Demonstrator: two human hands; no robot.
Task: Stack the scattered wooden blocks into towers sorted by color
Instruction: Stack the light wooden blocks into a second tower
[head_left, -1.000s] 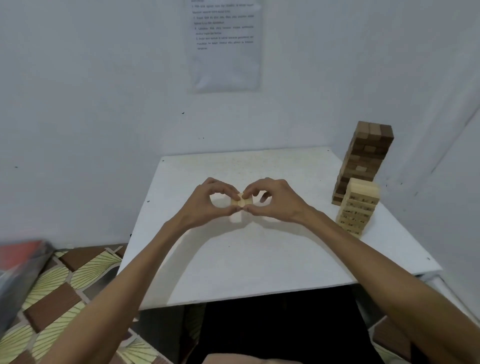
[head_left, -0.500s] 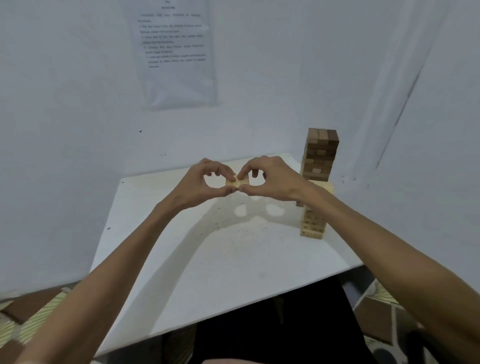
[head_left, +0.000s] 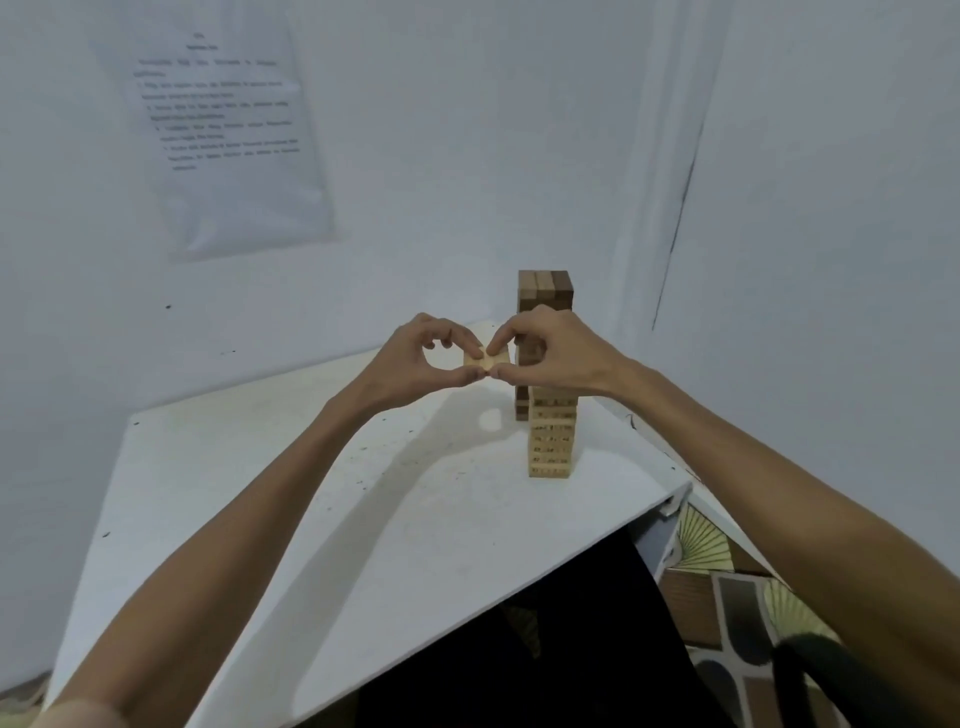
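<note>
Currently left hand (head_left: 415, 364) and right hand (head_left: 561, 358) each pinch an end of a pale block (head_left: 485, 361), aloft above the table (head_left: 311, 519) just left of the light tower (head_left: 551, 441) and dark tower (head_left: 545, 288); judged light, stiff, smooth-sided, best gripped at its ends.

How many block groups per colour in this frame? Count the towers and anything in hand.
Brown tower: 1
Light tower: 1
Light bundle, pinched between left hand and right hand: 1 (cannot tell how many blocks are in it)
Total: 3 groups, 2 light and 1 brown.
</note>
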